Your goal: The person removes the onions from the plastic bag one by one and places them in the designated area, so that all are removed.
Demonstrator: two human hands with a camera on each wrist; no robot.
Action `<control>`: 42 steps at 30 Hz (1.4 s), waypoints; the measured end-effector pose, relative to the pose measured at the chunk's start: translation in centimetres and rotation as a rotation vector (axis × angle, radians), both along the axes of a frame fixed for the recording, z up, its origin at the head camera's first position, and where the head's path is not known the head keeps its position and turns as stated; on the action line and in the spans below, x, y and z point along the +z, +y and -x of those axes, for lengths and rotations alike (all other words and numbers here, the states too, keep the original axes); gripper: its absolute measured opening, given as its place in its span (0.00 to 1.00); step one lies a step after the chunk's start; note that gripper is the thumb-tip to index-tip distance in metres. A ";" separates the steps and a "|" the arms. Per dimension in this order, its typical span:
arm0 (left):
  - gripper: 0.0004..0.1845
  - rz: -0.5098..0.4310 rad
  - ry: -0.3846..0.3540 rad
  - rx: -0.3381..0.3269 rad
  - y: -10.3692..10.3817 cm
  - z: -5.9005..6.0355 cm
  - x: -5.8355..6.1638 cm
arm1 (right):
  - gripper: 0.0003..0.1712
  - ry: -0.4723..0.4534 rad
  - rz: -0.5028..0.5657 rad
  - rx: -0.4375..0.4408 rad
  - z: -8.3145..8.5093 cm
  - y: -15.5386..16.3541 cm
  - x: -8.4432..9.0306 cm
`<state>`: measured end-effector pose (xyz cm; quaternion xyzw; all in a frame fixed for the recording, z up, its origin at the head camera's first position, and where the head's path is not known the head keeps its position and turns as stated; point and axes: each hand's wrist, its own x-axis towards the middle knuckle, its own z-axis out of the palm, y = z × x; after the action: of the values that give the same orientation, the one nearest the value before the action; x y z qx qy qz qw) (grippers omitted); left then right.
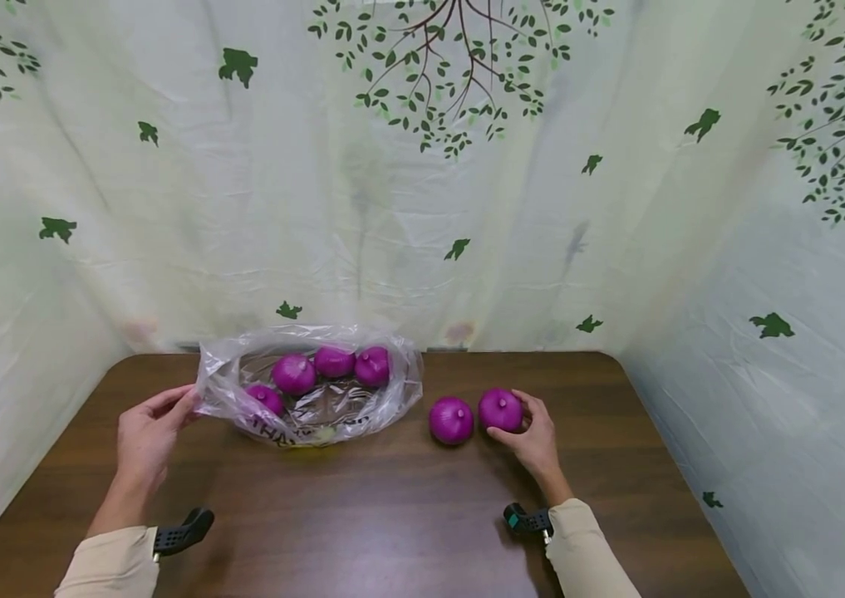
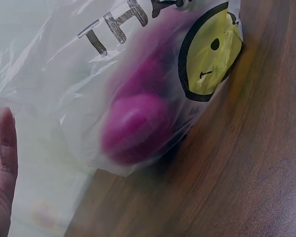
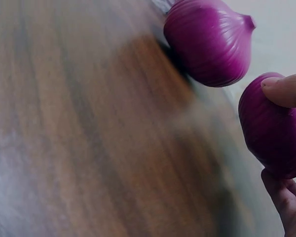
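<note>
At the left of the dark wooden table (image 1: 362, 515) the person's left hand (image 1: 147, 436) lies with its fingers fairly straight and loosely spread, their tips touching the left edge of a clear plastic bag (image 1: 222, 390); from the head view I cannot tell whether they pinch the film or only rest against it, and the left wrist view shows just one straight finger (image 2: 7, 143) beside the plastic; the bag lies on its side with its mouth gaping toward the person, printed with black letters (image 2: 113, 24) and a yellow smiley face (image 2: 209, 54); inside it sit four purple onions (image 1: 295, 374), three in a row along the back and one lower at the front left, close together; right of the bag, apart from it, a loose purple onion (image 1: 451, 419) stands on the bare wood, stem tip up; just beside that one, a narrow gap between them in the right wrist view, is a second loose onion (image 1: 500, 409), and the right hand (image 1: 534, 440) cups it from the right, thumb and fingers curled round its sides while it sits on the table; cream sleeves cover both forearms, a black wrist camera mount (image 1: 183, 531) strapped to each; a pale curtain printed with green leaves and branches (image 1: 459, 75) hangs round the table on three sides
</note>
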<state>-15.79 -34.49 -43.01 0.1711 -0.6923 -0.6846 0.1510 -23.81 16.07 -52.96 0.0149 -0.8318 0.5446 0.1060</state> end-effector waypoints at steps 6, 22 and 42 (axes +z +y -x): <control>0.04 0.013 -0.002 -0.005 0.0 -0.1 -0.1 | 0.43 -0.019 0.031 0.007 0.1 0.0 -0.9; 0.05 0.021 0.003 -0.004 0.0 0.0 0.1 | 0.46 -0.045 0.081 0.062 0.5 0.2 -1.6; 0.06 0.024 -0.012 -0.006 0.2 0.0 0.1 | 0.48 -0.044 0.136 0.173 0.5 1.3 -1.7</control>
<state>-15.81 -34.31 -42.86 0.1713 -0.7019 -0.6756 0.1467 -24.34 17.34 -54.63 0.0676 -0.7906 0.6072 0.0410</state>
